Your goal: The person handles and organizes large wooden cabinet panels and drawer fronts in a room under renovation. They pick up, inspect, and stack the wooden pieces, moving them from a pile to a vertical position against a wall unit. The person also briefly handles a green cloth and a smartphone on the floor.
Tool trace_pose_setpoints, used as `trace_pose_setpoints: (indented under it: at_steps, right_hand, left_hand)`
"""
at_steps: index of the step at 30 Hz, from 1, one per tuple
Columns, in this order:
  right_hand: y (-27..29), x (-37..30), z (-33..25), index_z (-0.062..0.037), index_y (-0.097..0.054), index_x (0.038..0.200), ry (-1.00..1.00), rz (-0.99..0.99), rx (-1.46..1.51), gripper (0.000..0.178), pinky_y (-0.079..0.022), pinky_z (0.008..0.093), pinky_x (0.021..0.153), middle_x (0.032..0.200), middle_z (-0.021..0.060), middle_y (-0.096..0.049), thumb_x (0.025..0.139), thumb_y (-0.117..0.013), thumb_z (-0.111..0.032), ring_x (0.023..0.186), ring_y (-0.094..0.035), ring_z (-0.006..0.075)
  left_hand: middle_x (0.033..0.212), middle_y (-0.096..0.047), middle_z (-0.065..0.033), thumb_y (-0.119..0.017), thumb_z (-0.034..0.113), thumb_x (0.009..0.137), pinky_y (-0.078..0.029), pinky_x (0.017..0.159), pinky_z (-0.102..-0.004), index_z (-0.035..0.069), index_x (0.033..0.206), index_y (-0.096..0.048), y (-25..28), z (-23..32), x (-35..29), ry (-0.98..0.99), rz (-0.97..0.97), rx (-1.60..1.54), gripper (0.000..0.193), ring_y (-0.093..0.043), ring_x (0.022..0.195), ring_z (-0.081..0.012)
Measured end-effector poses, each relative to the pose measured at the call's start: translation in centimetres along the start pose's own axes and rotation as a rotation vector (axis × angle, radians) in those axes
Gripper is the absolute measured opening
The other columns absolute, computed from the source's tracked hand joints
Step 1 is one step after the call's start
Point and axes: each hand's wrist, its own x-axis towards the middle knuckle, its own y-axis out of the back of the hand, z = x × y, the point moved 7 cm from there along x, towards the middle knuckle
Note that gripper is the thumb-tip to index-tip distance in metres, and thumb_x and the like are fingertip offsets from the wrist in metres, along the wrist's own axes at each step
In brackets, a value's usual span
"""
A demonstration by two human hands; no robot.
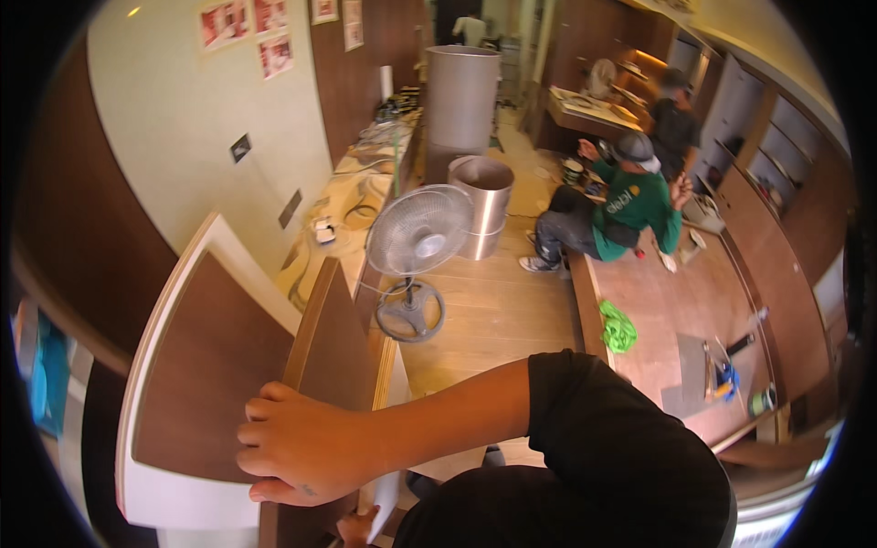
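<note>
My right hand (pixel 306 446) reaches across from the right. Its fingers are bent over the top edge of an upright brown wooden board (pixel 340 324), gripping it. Lower down, partly cut off by the picture's edge, my left hand (pixel 356 527) closes at the edge of a pale board (pixel 385 498); most of its fingers are hidden. Just left of the brown board stands a large white-edged panel (pixel 215 361) with a brown face.
A pedestal fan (pixel 418 233) stands ahead, before two metal cylinders (pixel 461 100). A cluttered covered bench (pixel 343 205) runs along the left wall. At right, a person in green (pixel 639 205) sits on a wooden platform (pixel 653 292) holding tools and a green bag (pixel 618 327); another person stands behind.
</note>
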Motion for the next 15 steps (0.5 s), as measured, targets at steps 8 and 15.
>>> trace_pose_setpoints:
  at_steps: [8,15]
  right_hand:
    - [-1.6,-1.4,0.0,-0.0103,-0.063,0.060,-0.040,0.126,-0.131,0.038,-0.034,0.0411,0.081,0.066,0.0034,-0.056,0.085,-0.065,-0.038,0.077,-0.049,0.0248]
    - [0.0,-0.6,0.3,-0.0069,-0.059,0.072,-0.029,0.001,-0.073,0.035,-0.041,0.0431,0.078,0.078,0.0067,-0.057,0.088,-0.067,-0.037,0.084,-0.053,0.0296]
  left_hand:
    - [0.098,-0.068,-0.0216,-0.083,0.033,0.069,-0.053,0.084,-0.0445,-0.003,0.099,-0.067,-2.1,-2.5,5.8,-0.053,-0.092,0.200,0.049,-0.067,0.094,-0.0338]
    - [0.110,-0.059,-0.0216,-0.077,0.022,0.075,-0.049,0.093,-0.0449,-0.003,0.113,-0.058,3.1,1.0,8.6,-0.166,-0.062,0.119,0.049,-0.059,0.106,-0.0351]
